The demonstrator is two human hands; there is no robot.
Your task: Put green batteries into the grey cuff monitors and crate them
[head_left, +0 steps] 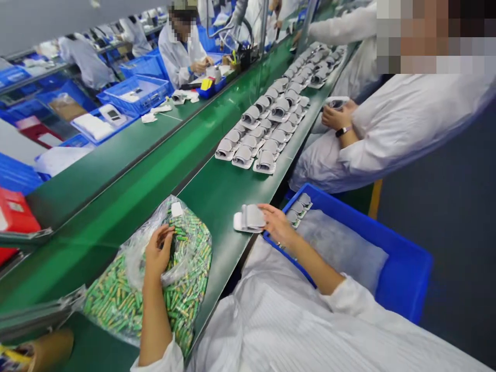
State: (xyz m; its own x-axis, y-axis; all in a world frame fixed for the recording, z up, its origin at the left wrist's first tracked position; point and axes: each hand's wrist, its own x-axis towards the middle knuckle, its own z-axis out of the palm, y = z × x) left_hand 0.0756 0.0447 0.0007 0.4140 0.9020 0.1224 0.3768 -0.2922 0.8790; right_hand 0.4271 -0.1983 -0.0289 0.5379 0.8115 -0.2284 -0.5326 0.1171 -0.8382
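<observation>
Green belt (228,191): device (250,217) (touching right grip (277,223))

My bare left hand (158,253) is low and close to me, with its fingers (165,237) curled in and pointing down. My bare right hand (277,225) reaches out farther, palm down, with its fingers (267,209) stretched long. My left arm (155,320) goes straight ahead, and my right arm (313,266) slants across.
</observation>
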